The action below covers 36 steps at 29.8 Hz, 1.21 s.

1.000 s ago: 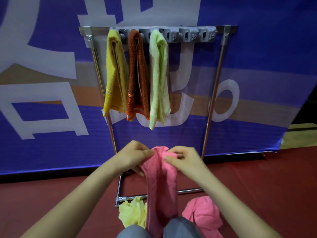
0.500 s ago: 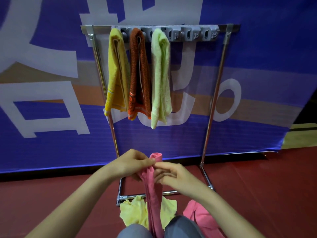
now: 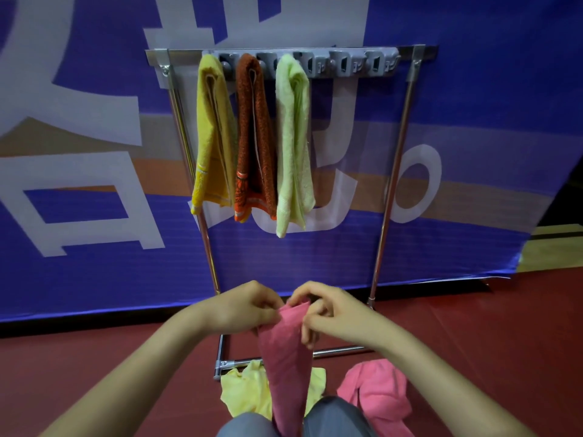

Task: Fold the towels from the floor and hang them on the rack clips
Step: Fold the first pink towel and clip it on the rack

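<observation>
Pinching the nubby folded pink towel (image 3: pixel 285 351): left hand (image 3: pixel 244 305), right hand (image 3: pixel 331 310).

Left hand (image 3: pixel 244 307) and right hand (image 3: pixel 334 310) are both pinching the top of a folded pink towel (image 3: pixel 285 357), which is hanging between the knees. Yellow towel (image 3: pixel 213 134), orange towel (image 3: pixel 254 137) and light green towel (image 3: pixel 293 143) are hanging from the rack clips (image 3: pixel 347 64). Pale yellow towel (image 3: pixel 244 394) and a second pink towel (image 3: pixel 378 392) are lying on the red floor (image 3: pixel 473 342).
</observation>
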### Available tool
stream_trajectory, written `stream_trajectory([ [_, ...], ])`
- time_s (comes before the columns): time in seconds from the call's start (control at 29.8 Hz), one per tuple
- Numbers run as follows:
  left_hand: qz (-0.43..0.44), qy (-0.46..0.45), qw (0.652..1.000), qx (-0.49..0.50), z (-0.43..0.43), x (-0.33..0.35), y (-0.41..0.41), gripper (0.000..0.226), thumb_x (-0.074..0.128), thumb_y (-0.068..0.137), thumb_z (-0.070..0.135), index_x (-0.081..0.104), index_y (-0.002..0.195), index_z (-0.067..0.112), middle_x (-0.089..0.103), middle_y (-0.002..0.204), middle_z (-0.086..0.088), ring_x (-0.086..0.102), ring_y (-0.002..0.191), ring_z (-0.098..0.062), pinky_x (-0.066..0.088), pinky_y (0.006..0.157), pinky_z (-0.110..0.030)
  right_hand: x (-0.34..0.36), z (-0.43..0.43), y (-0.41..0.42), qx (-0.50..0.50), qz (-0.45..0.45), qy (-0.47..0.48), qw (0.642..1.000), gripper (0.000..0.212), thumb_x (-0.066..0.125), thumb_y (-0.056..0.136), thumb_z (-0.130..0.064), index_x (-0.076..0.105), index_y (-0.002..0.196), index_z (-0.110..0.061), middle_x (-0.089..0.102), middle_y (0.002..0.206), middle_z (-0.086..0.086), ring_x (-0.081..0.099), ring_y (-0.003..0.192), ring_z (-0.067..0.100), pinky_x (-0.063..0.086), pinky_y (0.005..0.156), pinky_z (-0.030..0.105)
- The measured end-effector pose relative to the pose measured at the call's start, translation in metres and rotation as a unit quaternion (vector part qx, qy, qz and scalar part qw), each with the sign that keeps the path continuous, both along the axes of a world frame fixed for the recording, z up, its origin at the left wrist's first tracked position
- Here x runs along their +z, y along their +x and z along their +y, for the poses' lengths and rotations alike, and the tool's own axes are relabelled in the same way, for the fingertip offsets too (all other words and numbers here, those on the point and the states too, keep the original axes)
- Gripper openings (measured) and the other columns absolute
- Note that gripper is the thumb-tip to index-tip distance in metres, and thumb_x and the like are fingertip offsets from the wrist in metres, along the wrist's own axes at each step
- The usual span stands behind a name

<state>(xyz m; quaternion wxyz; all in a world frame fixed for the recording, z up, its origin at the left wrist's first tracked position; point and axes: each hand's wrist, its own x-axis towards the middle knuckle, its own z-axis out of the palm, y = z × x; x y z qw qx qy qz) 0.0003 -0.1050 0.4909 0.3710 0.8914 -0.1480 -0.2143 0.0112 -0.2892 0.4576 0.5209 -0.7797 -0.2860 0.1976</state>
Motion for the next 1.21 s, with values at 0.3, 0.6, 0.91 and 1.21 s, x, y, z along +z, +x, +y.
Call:
stream_trajectory([
  [0.3,-0.057,0.028,0.997,-0.044,0.000,-0.001,-0.001,0.018,0.048,0.091,0.011,0.063,0.097,0.005,0.056,0.078,0.006,0.049,0.068,0.001,0.042,0.068,-0.012,0.018,-0.011,0.006,0.028,-0.246,-0.235,0.940,0.022,0.061,0.080,-0.035,0.063,0.102,-0.031,0.055,0.048,-0.013,0.051,0.055,-0.004,0.042,0.068,0.025],
  [0.6,-0.157,0.035,0.987,-0.003,-0.003,0.007,-0.002,0.023,0.042,0.094,0.017,0.061,0.099,0.004,0.059,0.081,0.003,0.052,0.074,-0.004,0.042,0.069,-0.017,0.032,-0.017,0.013,-0.022,-0.326,-0.226,0.918,0.020,0.057,0.082,-0.044,0.056,0.086,-0.024,0.049,0.063,-0.009,0.046,0.065,0.013,0.035,0.063,0.029],
  [0.91,-0.257,0.037,0.966,0.003,-0.001,0.033,-0.008,0.023,0.037,0.095,0.026,0.058,0.097,0.015,0.062,0.085,0.003,0.057,0.080,-0.010,0.044,0.075,-0.028,0.044,-0.021,0.011,-0.059,-0.298,-0.081,0.949,0.011,0.058,0.082,-0.035,0.049,0.085,-0.030,0.057,0.062,-0.010,0.056,0.060,0.013,0.044,0.063,0.030],
  [1.21,-0.235,0.036,0.971,0.027,-0.009,0.047,-0.009,0.040,0.051,0.080,0.054,0.057,0.101,0.020,0.065,0.089,-0.003,0.061,0.080,-0.013,0.049,0.073,-0.035,0.062,-0.007,0.004,-0.064,-0.160,0.094,0.981,0.032,0.059,0.084,-0.009,0.040,0.096,-0.033,0.065,0.085,0.031,0.056,0.069,0.031,0.043,0.070,0.040],
])
